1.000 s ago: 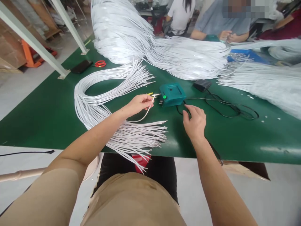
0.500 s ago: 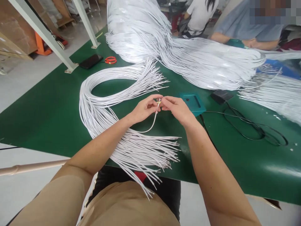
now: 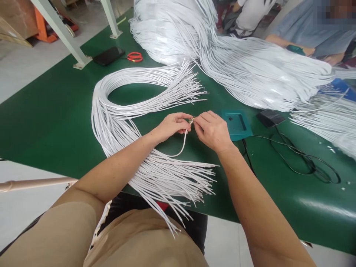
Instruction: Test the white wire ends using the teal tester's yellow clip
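One white cable [image 3: 184,142] curves up from the bundle into my fingers. My left hand [image 3: 174,125] pinches it near its end. At that end, thin yellowish strands show between the hands, and my right hand [image 3: 211,129] has its fingertips closed on them. The strands' exact form is too small to make out. Below my left forearm and around to the left lies a looped bundle of white cables [image 3: 111,129], its cut ends fanned toward the right. Just beyond my right hand sits a teal tray-like device [image 3: 236,125].
Red-handled scissors [image 3: 135,56] and a black phone [image 3: 109,56] lie near the table's metal post [image 3: 62,33]. Large piles of white cable [image 3: 261,70] cover the far side. A black box [image 3: 270,118] with a looping cord lies at right. Two people are beyond the table.
My right hand has turned, its fingers curling more over the cable's end, where thin strands now show spread. My left hand keeps its pinch. The view has shifted slightly.
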### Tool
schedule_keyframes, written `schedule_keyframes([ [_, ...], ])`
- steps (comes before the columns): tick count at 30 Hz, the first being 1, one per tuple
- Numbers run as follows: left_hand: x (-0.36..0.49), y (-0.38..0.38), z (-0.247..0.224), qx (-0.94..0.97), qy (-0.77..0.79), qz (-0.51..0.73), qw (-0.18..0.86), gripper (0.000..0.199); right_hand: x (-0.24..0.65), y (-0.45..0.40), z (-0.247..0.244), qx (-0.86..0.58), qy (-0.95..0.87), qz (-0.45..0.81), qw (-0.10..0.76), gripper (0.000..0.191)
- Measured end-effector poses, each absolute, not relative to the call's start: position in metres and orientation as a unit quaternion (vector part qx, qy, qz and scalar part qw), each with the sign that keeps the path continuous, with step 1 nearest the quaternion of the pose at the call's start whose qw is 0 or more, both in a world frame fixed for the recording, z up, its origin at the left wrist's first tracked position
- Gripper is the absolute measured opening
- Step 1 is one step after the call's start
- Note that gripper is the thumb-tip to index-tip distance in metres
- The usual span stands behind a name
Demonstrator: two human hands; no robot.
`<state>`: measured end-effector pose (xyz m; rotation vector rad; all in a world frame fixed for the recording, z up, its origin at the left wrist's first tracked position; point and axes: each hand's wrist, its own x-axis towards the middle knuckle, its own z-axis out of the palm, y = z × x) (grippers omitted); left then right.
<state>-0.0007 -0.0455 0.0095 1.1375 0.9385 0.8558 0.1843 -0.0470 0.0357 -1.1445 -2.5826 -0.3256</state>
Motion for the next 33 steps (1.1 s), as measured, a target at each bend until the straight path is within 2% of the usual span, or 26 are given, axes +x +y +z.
schedule_keyframes([
  [4,-0.003,-0.04,0.0,0.557,0.449,0.375,0.59,0.041,0.193,-0.034,0.031,-0.455,-0.874,-0.11,0.134,0.02],
  [10,-0.003,-0.037,-0.008,0.611,0.468,0.367,0.523,0.039,0.2,-0.02,0.031,-0.51,-0.857,-0.032,0.068,0.01],
  [18,0.0,-0.037,-0.012,0.624,0.459,0.393,0.495,0.047,0.186,-0.021,0.031,-0.517,-0.825,0.087,0.21,0.021],
  [28,0.0,-0.04,-0.009,0.635,0.428,0.417,0.49,0.055,0.171,-0.02,0.04,-0.573,-0.734,0.242,0.274,0.023],
  [33,0.001,-0.04,-0.011,0.627,0.417,0.434,0.494,0.065,0.17,-0.02,0.041,-0.563,-0.708,0.307,0.296,0.014],
])
